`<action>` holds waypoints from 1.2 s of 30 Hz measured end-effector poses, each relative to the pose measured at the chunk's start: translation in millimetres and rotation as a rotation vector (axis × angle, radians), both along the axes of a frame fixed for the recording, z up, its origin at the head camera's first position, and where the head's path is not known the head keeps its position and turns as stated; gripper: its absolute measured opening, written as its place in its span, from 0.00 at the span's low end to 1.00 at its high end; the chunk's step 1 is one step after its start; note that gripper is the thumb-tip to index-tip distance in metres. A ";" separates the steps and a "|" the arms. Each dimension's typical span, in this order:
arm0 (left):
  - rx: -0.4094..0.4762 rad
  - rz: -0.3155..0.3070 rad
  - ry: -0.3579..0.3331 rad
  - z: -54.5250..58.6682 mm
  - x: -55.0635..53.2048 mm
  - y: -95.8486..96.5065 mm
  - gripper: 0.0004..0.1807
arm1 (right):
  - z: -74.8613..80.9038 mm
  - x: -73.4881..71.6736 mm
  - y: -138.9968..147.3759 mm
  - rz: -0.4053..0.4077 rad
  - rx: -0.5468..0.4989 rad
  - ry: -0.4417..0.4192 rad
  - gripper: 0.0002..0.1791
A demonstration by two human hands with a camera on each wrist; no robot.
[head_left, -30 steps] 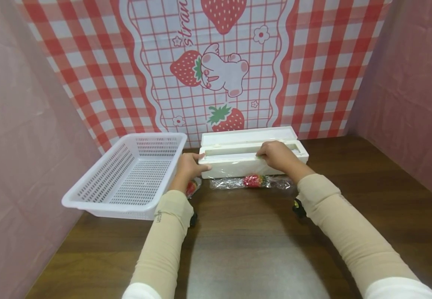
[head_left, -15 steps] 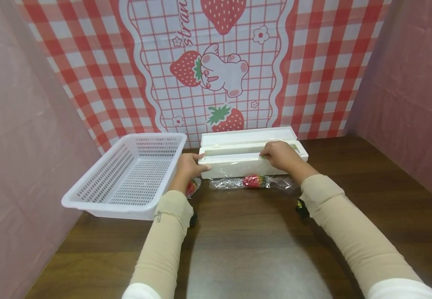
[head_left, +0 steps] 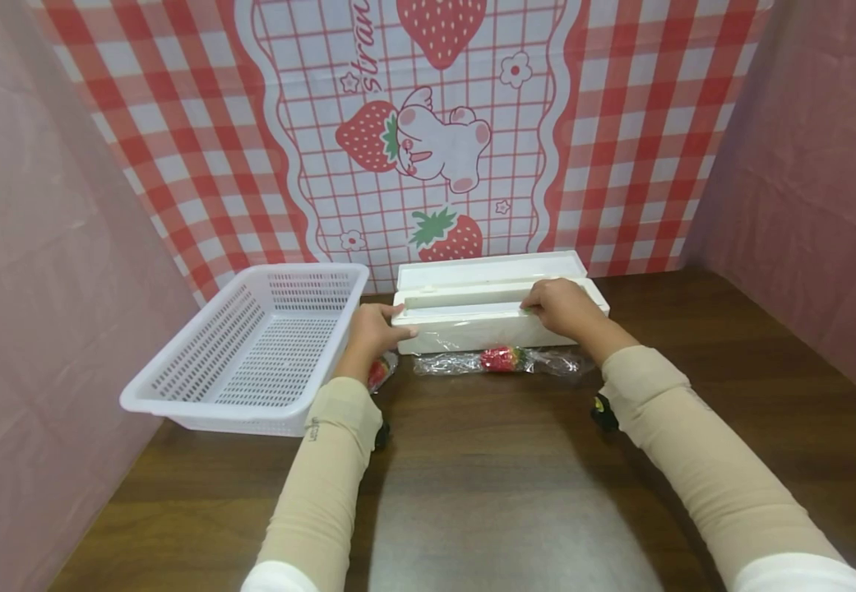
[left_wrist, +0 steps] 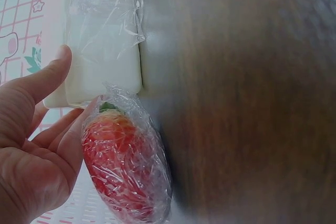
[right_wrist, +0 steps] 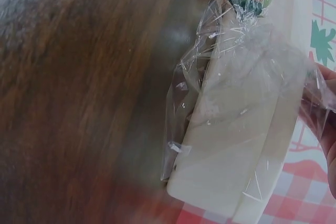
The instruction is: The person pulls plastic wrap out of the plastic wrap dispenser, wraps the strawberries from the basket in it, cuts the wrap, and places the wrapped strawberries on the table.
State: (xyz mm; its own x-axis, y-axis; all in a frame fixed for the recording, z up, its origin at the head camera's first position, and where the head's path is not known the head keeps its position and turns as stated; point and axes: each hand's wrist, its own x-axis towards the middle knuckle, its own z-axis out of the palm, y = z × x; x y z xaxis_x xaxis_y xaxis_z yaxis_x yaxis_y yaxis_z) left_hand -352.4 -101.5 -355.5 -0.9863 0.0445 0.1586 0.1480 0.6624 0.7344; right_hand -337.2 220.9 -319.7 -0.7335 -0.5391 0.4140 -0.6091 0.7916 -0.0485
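A long white cling film dispenser (head_left: pixel 483 335) lies at the back of the table, its lid (head_left: pixel 494 270) tipped back. My left hand (head_left: pixel 370 333) grips its left end, thumb over the front edge and fingers behind. My right hand (head_left: pixel 562 309) pinches at the front rim, right of the middle, its fingertips partly hidden. Clear film (right_wrist: pixel 236 87) drapes over the front face up to those fingers. A film-wrapped red strawberry (head_left: pixel 502 358) lies against the front on a strip of film. Another wrapped strawberry (left_wrist: pixel 123 161) lies beside the left hand.
A white slotted plastic basket (head_left: pixel 250 411) stands at the left, close to my left forearm. Behind the dispenser rises a red checked strawberry cloth (head_left: pixel 442 156). Pink cloth walls (head_left: pixel 820 181) bound both sides of the brown wooden table (head_left: pixel 494 501).
My right hand has slid slightly to the right along the front rim. The left hand, dispenser, basket and strawberries have stayed put.
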 end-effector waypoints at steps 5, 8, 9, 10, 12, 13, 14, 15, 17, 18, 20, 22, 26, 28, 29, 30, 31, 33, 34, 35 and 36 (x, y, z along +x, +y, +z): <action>0.002 -0.002 0.002 -0.5 -0.1 0.2 0.33 | -0.8 -0.8 3.4 0.004 0.000 0.004 0.08; -0.002 -0.005 0.008 -0.7 -0.8 -0.1 0.33 | 0.1 -0.7 5.9 0.007 0.005 0.011 0.09; -0.001 -0.005 0.010 -0.6 -0.9 -0.2 0.33 | 0.4 -0.7 6.7 0.006 0.007 0.013 0.09; -0.002 -0.005 0.013 -0.5 -1.0 -0.3 0.33 | 0.7 -0.4 7.5 0.004 0.010 0.014 0.09; -0.003 -0.005 0.016 -0.4 -0.9 -0.5 0.33 | 1.2 -0.2 9.1 -0.003 0.013 0.015 0.09; -0.003 -0.005 0.018 -0.4 -0.9 -0.6 0.33 | 1.4 -0.1 9.8 -0.007 0.014 0.013 0.09; -0.002 -0.006 0.018 -0.3 -1.0 -0.7 0.33 | 1.5 -0.1 10.5 -0.008 0.015 0.011 0.10; 0.000 -0.006 0.018 -0.3 -0.9 -0.7 0.33 | 1.4 -0.1 11.1 -0.010 0.015 0.011 0.10; 0.001 -0.007 0.015 -0.6 -1.1 -0.8 0.33 | 1.3 -0.5 12.3 -0.009 0.017 0.012 0.10; 0.003 -0.008 0.014 -0.8 -1.4 -0.8 0.33 | 1.1 -0.8 12.8 -0.007 0.018 0.012 0.10; 0.006 -0.006 0.011 -1.1 -1.7 -0.9 0.33 | 0.8 -1.3 13.8 -0.002 0.022 0.015 0.10; 0.006 -0.005 0.007 -1.3 -1.8 -1.0 0.33 | 0.8 -1.2 14.6 0.001 0.023 0.019 0.10; 0.007 -0.002 0.006 -1.4 -1.8 -0.8 0.33 | 1.2 -0.4 16.3 0.008 0.015 0.023 0.10; 0.006 0.000 0.006 -1.5 -1.8 -0.6 0.33 | 1.6 -0.1 17.3 0.013 0.009 0.021 0.10; 0.005 0.001 0.006 -1.5 -1.7 -0.5 0.33 | 1.6 -0.1 18.1 0.014 0.007 0.019 0.10; 0.004 0.001 0.005 -1.4 -1.6 -0.3 0.32 | 1.6 -0.1 18.9 0.014 0.007 0.019 0.10; 0.002 0.002 0.005 -1.5 -1.5 -0.1 0.32 | 1.5 -0.2 19.7 0.014 0.007 0.019 0.10; -0.003 0.001 0.003 -1.4 -1.5 -0.1 0.32 | 1.4 -0.2 21.2 0.015 0.012 0.021 0.10; -0.004 0.002 0.002 -1.3 -1.4 -0.1 0.32 | 1.2 -0.3 22.0 0.013 0.015 0.022 0.09; -0.006 0.002 0.001 -1.3 -1.3 0.0 0.32 | 1.1 -0.3 22.7 0.012 0.017 0.024 0.09; -0.006 0.002 -0.001 -1.3 -1.2 -0.1 0.32 | 0.9 -0.4 23.3 0.012 0.020 0.025 0.09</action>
State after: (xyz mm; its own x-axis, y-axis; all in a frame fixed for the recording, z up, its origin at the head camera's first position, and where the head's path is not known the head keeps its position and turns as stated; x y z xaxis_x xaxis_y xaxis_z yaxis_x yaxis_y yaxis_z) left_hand -353.6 -101.6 -356.8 -0.9865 0.0437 0.1578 0.1464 0.6670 0.7305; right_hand -337.6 244.1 -318.8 -0.7163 -0.5562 0.4214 -0.6194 0.7849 -0.0170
